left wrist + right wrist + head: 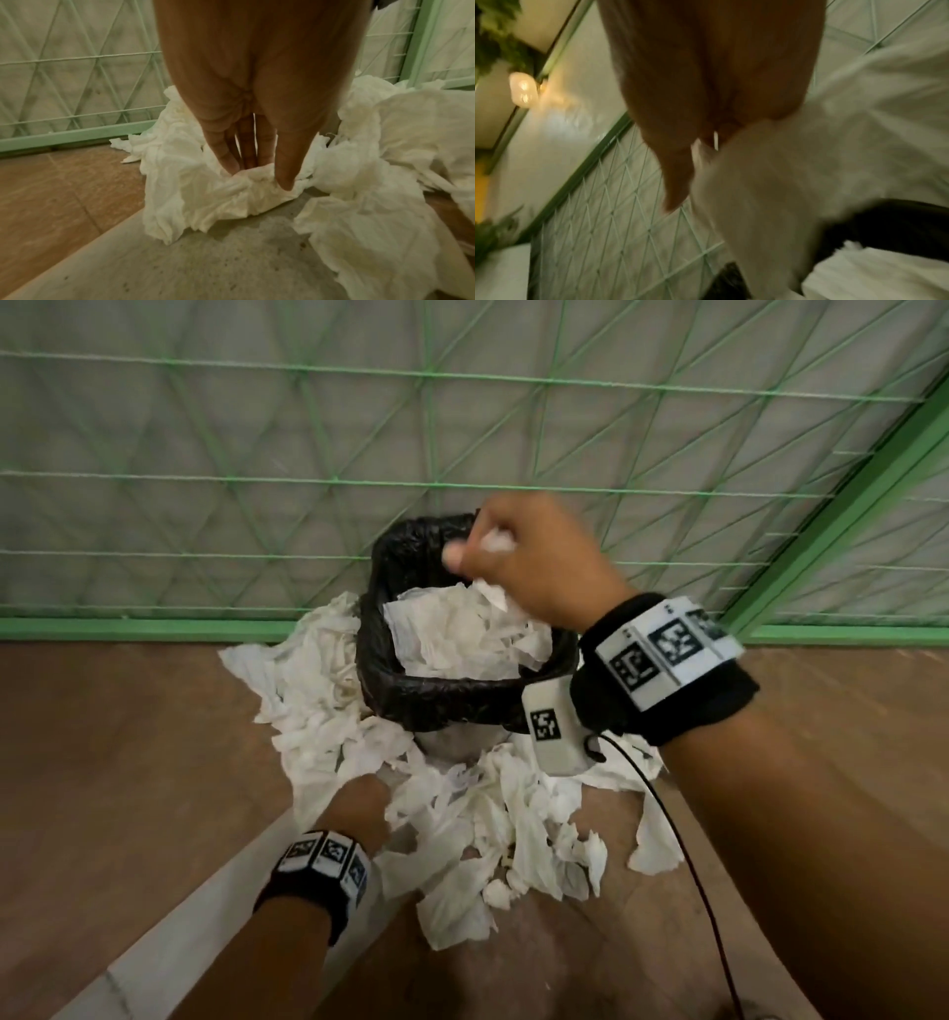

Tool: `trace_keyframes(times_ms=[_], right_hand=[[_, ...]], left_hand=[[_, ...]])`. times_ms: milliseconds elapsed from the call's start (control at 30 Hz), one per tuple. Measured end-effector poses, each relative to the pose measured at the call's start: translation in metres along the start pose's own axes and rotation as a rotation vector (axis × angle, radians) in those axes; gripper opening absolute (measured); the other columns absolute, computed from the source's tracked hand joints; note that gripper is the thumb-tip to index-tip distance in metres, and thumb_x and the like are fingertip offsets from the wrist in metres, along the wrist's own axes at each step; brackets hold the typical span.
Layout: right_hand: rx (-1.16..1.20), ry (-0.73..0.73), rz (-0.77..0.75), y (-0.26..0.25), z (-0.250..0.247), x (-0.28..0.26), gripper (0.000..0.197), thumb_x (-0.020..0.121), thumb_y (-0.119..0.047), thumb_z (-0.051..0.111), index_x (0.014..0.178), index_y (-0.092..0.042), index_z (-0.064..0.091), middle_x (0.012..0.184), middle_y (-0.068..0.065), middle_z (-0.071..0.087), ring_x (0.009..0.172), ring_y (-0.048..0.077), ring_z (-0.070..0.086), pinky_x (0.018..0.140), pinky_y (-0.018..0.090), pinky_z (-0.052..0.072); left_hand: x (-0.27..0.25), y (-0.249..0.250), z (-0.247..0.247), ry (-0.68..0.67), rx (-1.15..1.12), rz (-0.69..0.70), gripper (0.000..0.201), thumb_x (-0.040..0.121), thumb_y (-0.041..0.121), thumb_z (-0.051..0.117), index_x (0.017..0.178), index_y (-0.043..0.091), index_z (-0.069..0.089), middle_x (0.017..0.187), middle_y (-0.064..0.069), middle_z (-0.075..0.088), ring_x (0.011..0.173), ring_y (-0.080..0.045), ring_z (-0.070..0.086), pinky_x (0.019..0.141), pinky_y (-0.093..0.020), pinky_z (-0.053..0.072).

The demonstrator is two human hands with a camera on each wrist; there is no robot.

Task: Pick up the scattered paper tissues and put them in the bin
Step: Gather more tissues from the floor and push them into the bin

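A brown wood-patterned floor (128, 762), crossed by a pale grey concrete strip (205, 263), runs up to a light green wire-mesh fence (462, 428) backed by whitish sheeting. Against the foot of that fence stands a small bin lined with a crinkled black plastic bag (390, 670); its mouth is already heaped with crumpled white paper tissues (462, 634).

More scattered white paper tissues (477, 819) lie on the floor around the bin, along its left side and in a wide heap in front of it, some spilling to the right.

The right hand (524, 562) is raised over the bin's opening, fingers curled tightly round a wad of white tissue (495, 541) that pokes out above and below the fist. The right wrist view is blurred, but shows pale tissue hanging from the hand, with the black liner below.

The left hand (359, 806) is down at the floor heap, in front of the bin. In the left wrist view its fingertips (228, 160) and thumb press into a bunched fold of tissue (257, 178) and pinch it between them, the tissue still lying on the concrete strip.

Both wrists wear black bands with black-and-white square markers (662, 649), and a thin dark cable (683, 855) trails from the right one.
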State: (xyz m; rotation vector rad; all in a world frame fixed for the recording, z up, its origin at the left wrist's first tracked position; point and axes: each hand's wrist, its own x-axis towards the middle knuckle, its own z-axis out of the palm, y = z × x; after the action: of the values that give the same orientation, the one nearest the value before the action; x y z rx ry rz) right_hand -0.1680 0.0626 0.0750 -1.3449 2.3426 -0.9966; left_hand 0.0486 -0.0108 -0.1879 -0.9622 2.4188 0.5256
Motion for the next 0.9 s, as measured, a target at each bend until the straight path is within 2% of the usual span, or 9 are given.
trace_keyframes(times_ms=[100,233,333,467,567,667,733,800,900], right_hand=[[-0.006,-0.062,0.011,0.012,0.016,-0.008,0.031,0.081,-0.049,0.066,0.086,-0.019,0.068,0.086,-0.003,0.07,0.079,0.012,0.065,0.072,0.032,0.054],[0.238,0.389,0.119,0.052,-0.012,-0.006,0.026,0.089,-0.038,0.058,0.084,-0.013,0.063,0.076,0.002,0.064,0.069,0.013,0.056,0.07,0.032,0.049],[0.201,0.48,0.402,0.128,-0.029,-0.012,0.021,0.074,-0.044,0.057,0.077,-0.023,0.061,0.084,0.007,0.068,0.082,0.025,0.065,0.081,0.049,0.055],[-0.11,-0.03,0.854,0.215,-0.016,-0.066,0.041,0.086,-0.024,0.062,0.122,-0.006,0.059,0.126,0.018,0.06,0.11,0.034,0.058,0.096,0.041,0.046],[-0.122,-0.238,0.919,0.235,0.018,-0.117,0.083,0.078,-0.023,0.076,0.147,-0.025,0.029,0.152,0.015,0.03,0.134,0.034,0.04,0.099,0.035,0.039],[-0.159,-0.36,0.884,0.239,0.06,-0.138,0.09,0.073,-0.029,0.076,0.144,-0.047,0.023,0.159,0.008,0.007,0.142,0.034,0.028,0.11,0.043,0.035],[-0.353,-0.429,0.778,0.231,0.079,-0.142,0.064,0.07,-0.043,0.067,0.13,-0.043,0.045,0.146,0.008,0.036,0.133,0.033,0.04,0.105,0.047,0.042],[-0.543,-0.446,0.712,0.224,0.086,-0.138,0.041,0.083,-0.042,0.052,0.121,-0.027,0.059,0.128,0.006,0.058,0.12,0.029,0.054,0.099,0.04,0.047],[-0.535,-0.477,0.669,0.218,0.086,-0.131,0.043,0.089,-0.044,0.041,0.12,-0.021,0.06,0.124,0.006,0.063,0.111,0.028,0.059,0.096,0.036,0.047]], left_hand=[[-0.003,0.0,0.002,0.082,0.022,0.053,0.046,0.091,0.027,0.053,0.135,0.015,0.047,0.142,-0.008,0.046,0.132,-0.026,0.043,0.112,-0.035,0.033],[-0.014,0.004,0.005,0.085,0.174,0.051,0.038,0.09,0.03,0.048,0.126,0.021,0.053,0.136,-0.005,0.043,0.125,-0.026,0.042,0.099,-0.043,0.041],[-0.022,0.006,-0.003,0.199,-0.12,0.029,0.022,0.085,0.03,0.053,0.101,0.016,0.059,0.112,-0.009,0.059,0.109,-0.027,0.055,0.088,-0.036,0.047],[-0.027,0.003,-0.027,0.176,-0.428,0.05,0.029,0.072,0.025,0.065,0.059,0.022,0.04,0.073,-0.01,0.057,0.079,-0.029,0.059,0.064,-0.032,0.041],[-0.027,-0.004,-0.045,0.166,-0.566,0.076,0.034,0.073,0.005,0.061,0.055,0.017,0.036,0.064,-0.009,0.049,0.068,-0.03,0.062,0.06,-0.036,0.046],[-0.025,-0.01,-0.062,0.223,-0.692,0.137,0.029,0.083,-0.006,0.047,0.066,0.017,0.049,0.063,-0.004,0.051,0.047,-0.015,0.052,0.053,-0.028,0.044],[-0.026,-0.012,-0.079,0.246,-0.755,0.129,0.036,0.084,-0.006,0.041,0.067,0.019,0.061,0.062,-0.011,0.055,0.049,-0.016,0.048,0.053,-0.023,0.039],[-0.03,-0.013,-0.104,0.232,-0.84,0.081,0.025,0.076,0.006,0.049,0.062,0.015,0.068,0.067,-0.025,0.059,0.061,-0.025,0.051,0.064,-0.032,0.042],[-0.052,-0.009,-0.153,0.193,-0.932,0.069,0.019,0.047,0.029,0.059,0.05,0.01,0.06,0.056,-0.012,0.051,0.06,-0.026,0.044,0.062,-0.037,0.035]])
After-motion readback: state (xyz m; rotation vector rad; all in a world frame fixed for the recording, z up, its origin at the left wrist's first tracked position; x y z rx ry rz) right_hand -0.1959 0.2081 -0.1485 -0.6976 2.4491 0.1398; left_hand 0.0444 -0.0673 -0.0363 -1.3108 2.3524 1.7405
